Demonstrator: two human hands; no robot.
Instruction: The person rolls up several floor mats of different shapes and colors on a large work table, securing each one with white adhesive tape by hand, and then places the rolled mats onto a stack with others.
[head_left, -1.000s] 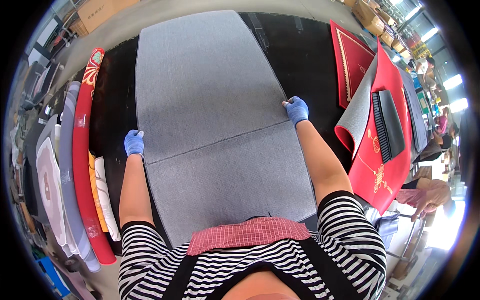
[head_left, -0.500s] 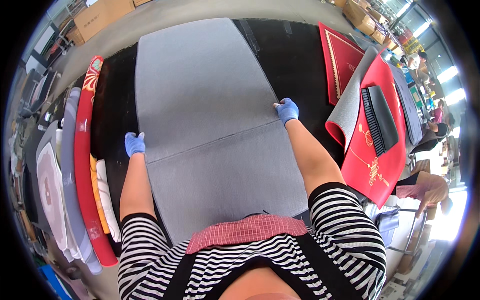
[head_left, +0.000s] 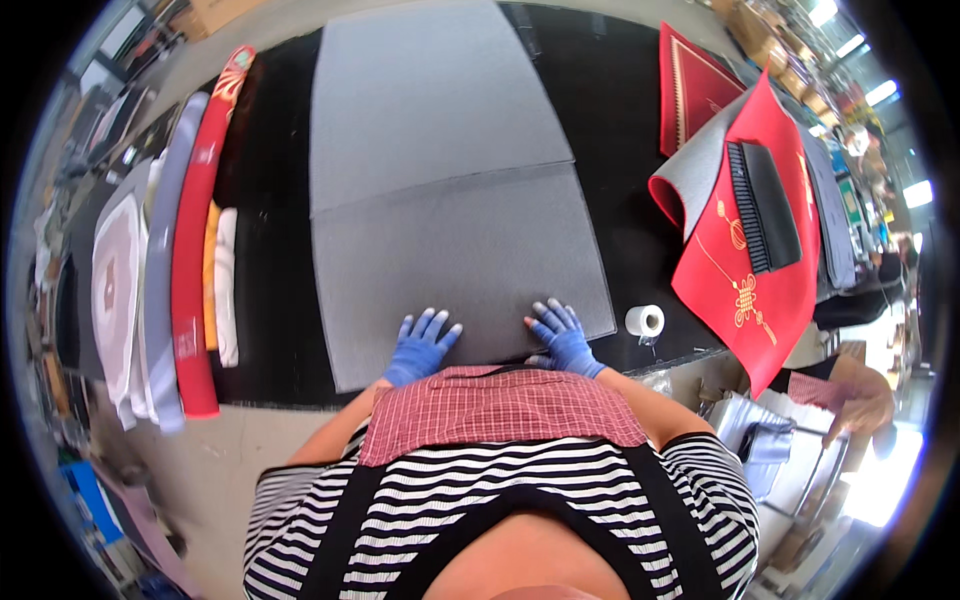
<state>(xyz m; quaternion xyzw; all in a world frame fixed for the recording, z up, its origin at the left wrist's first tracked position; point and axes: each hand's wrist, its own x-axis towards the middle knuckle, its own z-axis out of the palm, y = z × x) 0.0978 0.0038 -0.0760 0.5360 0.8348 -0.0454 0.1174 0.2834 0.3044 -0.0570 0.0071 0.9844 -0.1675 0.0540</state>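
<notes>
Noted 1 long grey felt-like mat (head_left: pixel 450 235) spread flat on the glossy black worktop (head_left: pixel 272 250), stretching away from the wearer and narrower toward the far end. Crossed side to side by a dark line; cannot tell whether seam, fold or overlapping edge. On its near end, 2 hands in blue knit gloves with pale fingertips exposed: left hand (head_left: pixel 418 352) palm down, opened wide with fingers fanned, pressed to the surface and gripping nothing; right hand (head_left: pixel 565 345) likewise palm down, fingers parted and pointing away, close to the near edge. Cannot tell whether pinching that edge with the thumb. Just beside the near right corner, 1 small white roll with a hollow core (head_left: pixel 643 321). Farther right, 1 bright red mat with gold knot patterns (head_left: pixel 790 320), curled at the left to expose grey backing, bearing 1 black brush with a row of dark bristles (head_left: pixel 770 205). Beyond it, 1 dark red mat with a cream border (head_left: pixel 697 90). At left, well apart from the hands, side by side: 1 red roll with a floral end (head_left: pixel 200 250), 1 grey-blue roll (head_left: pixel 168 260), narrower yellow and white pieces (head_left: pixel 227 290).
</notes>
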